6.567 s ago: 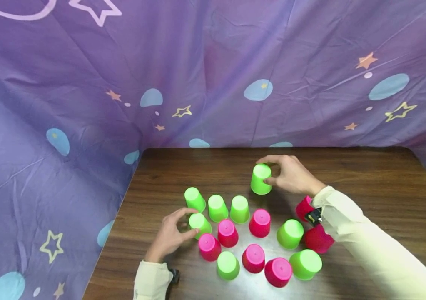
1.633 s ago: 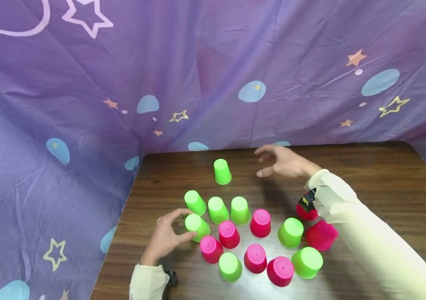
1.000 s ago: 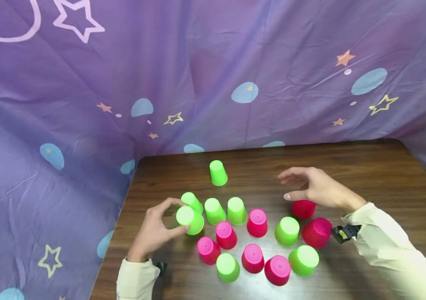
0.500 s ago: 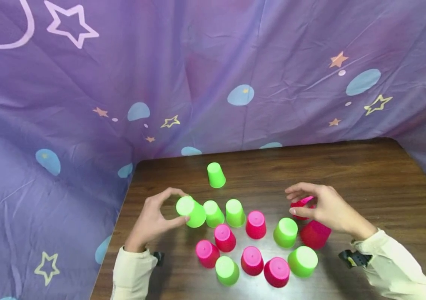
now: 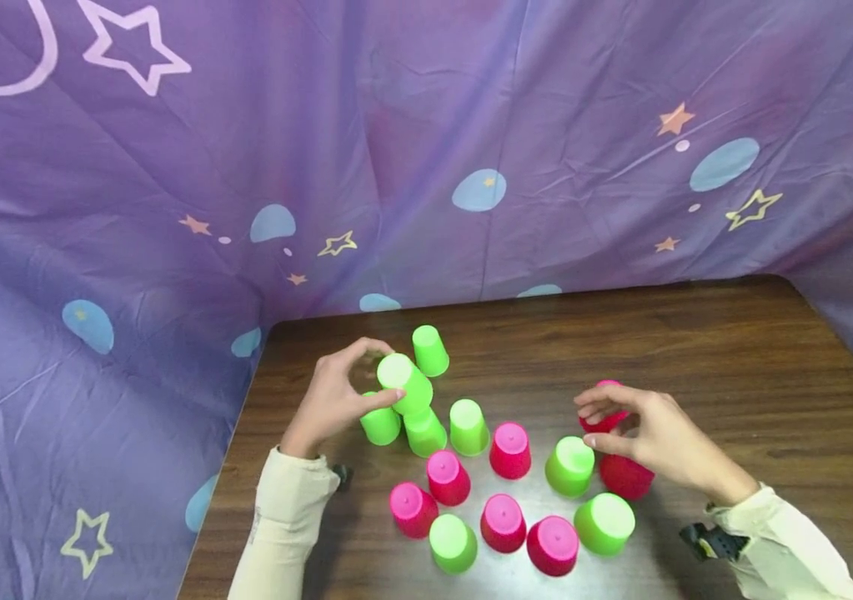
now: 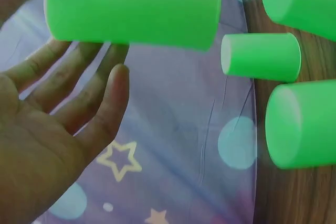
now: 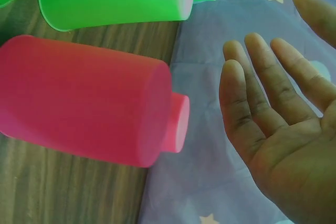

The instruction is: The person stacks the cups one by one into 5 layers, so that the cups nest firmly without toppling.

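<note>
My left hand (image 5: pixel 324 404) pinches an upside-down green cup (image 5: pixel 405 385) between thumb and fingers, raised over the other green cups. In the left wrist view, that green cup (image 6: pixel 134 9) spans the top, its side against the fingers. Below it in the head view stand a green cup (image 5: pixel 380 423) and another green cup (image 5: pixel 426 433), partly covered. A lone green cup (image 5: pixel 430 352) stands behind. My right hand (image 5: pixel 669 442) hovers with nothing in it over the right-hand pink cups, one pink cup (image 5: pixel 624 478) partly hidden beneath. The right wrist view shows its palm (image 7: pixel 299 150) and loose fingers, beside a pink cup (image 7: pixel 84 98).
All cups stand mouth down on the brown wooden table (image 5: pixel 756 358). Several pink cups, such as the pink cup (image 5: pixel 504 523), and a green cup (image 5: pixel 453 543) fill the front middle. Two green cups, one a green cup (image 5: pixel 605 523), stand front right. A purple curtain (image 5: pixel 584 108) hangs behind.
My right hand let go of a green cup at the back, then drew back toward the right-hand pink cups. My left hand lifted a green cup from the left group and carried it back and rightward.
</note>
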### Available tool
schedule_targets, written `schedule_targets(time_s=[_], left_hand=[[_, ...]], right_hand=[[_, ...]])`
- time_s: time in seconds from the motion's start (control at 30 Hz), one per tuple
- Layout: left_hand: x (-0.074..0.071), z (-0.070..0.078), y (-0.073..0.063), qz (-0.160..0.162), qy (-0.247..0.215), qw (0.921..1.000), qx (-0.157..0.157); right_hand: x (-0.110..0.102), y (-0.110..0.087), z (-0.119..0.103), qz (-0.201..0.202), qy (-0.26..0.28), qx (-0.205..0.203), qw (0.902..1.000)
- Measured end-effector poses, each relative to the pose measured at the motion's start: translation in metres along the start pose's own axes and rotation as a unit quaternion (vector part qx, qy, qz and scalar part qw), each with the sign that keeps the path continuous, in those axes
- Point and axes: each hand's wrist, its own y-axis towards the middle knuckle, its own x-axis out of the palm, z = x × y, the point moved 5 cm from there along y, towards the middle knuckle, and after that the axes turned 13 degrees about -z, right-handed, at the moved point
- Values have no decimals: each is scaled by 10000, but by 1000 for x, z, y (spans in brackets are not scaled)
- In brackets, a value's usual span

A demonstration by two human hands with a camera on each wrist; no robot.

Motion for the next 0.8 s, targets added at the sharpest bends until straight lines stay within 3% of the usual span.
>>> schedule_targets(time_s=[0.2,0.47,0.8], left_hand=[[6,0,23,-36,-167,9996,-209],[12,6,55,-180,-70,9998,-35],[18,3,81,-406,157,9990,-39]], right_hand=[[5,-5,4,56,83,84,9999],[4,-15,8,281,224,113,9993],[0,-23,14,408,201,168,9988]])
